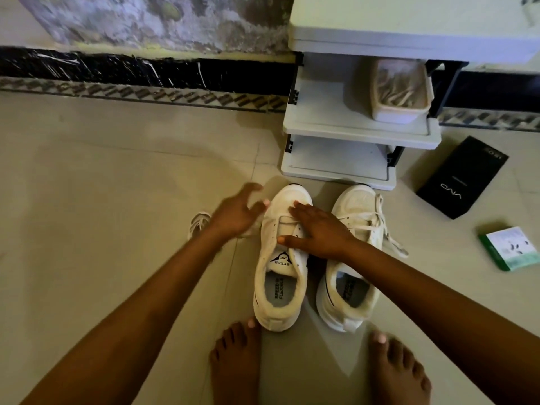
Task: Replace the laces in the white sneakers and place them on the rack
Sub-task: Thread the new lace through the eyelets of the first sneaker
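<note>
A loose lace (198,225) lies on the floor at the left; it is judged limp and best pinched near a tip. The left hand (233,213) is spread, holding nothing. The unlaced sneaker (280,273) is pressed by the flat right hand (318,229); the laced sneaker (353,258) stands beside it, below the rack (359,128).

"SPEED" – sneaker tongue (281,260); "vivo" – black box (461,178).
</note>
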A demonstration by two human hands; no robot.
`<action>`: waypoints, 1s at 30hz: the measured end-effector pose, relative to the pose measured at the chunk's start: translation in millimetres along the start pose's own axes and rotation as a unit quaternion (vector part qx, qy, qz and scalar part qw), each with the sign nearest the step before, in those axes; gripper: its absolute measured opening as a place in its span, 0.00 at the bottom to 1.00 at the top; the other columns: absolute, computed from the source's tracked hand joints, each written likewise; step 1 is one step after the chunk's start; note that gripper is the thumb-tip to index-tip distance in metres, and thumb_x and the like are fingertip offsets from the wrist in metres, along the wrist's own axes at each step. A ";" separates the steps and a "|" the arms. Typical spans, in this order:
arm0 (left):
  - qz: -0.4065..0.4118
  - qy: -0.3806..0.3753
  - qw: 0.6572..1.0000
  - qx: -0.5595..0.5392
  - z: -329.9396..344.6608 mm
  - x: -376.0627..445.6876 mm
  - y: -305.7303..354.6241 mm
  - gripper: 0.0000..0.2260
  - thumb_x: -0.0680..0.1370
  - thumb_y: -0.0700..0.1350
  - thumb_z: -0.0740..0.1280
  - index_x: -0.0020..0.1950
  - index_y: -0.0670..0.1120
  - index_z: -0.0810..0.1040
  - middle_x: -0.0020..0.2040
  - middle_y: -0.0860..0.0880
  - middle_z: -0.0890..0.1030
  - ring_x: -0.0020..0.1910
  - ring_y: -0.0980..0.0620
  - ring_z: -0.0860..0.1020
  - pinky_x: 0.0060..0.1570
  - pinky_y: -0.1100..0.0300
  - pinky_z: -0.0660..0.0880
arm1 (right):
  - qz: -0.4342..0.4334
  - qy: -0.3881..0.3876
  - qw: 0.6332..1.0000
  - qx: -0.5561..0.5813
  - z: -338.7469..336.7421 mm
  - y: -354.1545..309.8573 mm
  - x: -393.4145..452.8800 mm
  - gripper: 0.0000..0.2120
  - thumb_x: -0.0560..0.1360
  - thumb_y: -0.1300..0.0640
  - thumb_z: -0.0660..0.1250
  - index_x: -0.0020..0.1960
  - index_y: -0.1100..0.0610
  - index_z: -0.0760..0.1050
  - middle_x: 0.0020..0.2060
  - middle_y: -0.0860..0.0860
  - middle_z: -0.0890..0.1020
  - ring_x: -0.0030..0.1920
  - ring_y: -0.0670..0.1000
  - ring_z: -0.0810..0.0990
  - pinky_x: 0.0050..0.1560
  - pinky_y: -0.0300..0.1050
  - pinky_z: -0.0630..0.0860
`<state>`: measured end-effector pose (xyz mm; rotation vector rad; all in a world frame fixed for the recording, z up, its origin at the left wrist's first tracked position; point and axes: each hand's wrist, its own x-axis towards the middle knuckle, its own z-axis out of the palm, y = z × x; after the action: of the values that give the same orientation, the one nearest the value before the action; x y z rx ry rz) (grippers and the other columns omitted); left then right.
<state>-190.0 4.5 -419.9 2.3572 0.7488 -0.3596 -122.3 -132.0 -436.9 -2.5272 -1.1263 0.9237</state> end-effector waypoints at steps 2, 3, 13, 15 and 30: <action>0.033 -0.027 0.999 0.024 -10.5 18.2 -23.5 0.18 0.80 0.59 0.55 0.51 0.46 0.74 0.45 0.42 0.79 0.40 0.47 0.76 0.38 0.56 0.70 | 0.001 0.001 1.000 -0.004 0.7 -0.2 0.5 0.39 0.74 0.34 0.57 0.77 0.50 0.47 0.77 0.49 0.49 0.76 0.52 0.50 0.74 0.51 0.51; 0.028 -0.017 0.999 0.012 -12.2 17.6 -29.2 0.16 0.80 0.57 0.57 0.46 0.46 0.75 0.42 0.44 0.79 0.40 0.48 0.76 0.38 0.57 0.69 | 0.002 0.003 1.000 -0.005 0.7 -0.6 0.3 0.39 0.74 0.34 0.57 0.77 0.51 0.47 0.77 0.49 0.49 0.76 0.52 0.50 0.74 0.51 0.51; 0.098 -0.069 0.656 -0.745 -98.0 10.2 -30.4 0.11 0.69 0.48 0.67 0.27 0.48 0.74 0.22 0.55 0.64 0.20 0.60 0.61 0.21 0.68 0.61 | 0.002 -0.025 1.000 -0.002 -0.4 -2.2 -1.6 0.38 0.76 0.35 0.55 0.77 0.51 0.44 0.77 0.48 0.44 0.77 0.51 0.45 0.74 0.51 0.45; 0.080 -0.076 0.658 -0.744 -90.3 11.5 -36.8 0.11 0.70 0.49 0.65 0.27 0.48 0.74 0.22 0.55 0.64 0.21 0.59 0.61 0.21 0.67 0.59 | 0.004 -0.025 1.000 -0.003 0.2 -2.1 -2.2 0.38 0.76 0.35 0.55 0.77 0.51 0.43 0.77 0.49 0.44 0.77 0.51 0.45 0.74 0.52 0.46; 0.049 -0.031 0.997 -0.051 -6.4 6.2 -32.0 0.07 0.76 0.46 0.68 0.48 0.43 0.78 0.42 0.48 0.79 0.43 0.50 0.76 0.44 0.59 0.72 | -0.001 -0.020 1.000 0.011 1.8 3.5 3.2 0.38 0.76 0.36 0.56 0.77 0.50 0.45 0.77 0.49 0.46 0.77 0.52 0.46 0.74 0.52 0.47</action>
<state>-203.7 31.7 -433.3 2.2668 0.6051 -0.3437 -119.7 -132.1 -441.3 -2.4993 -1.1238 0.9836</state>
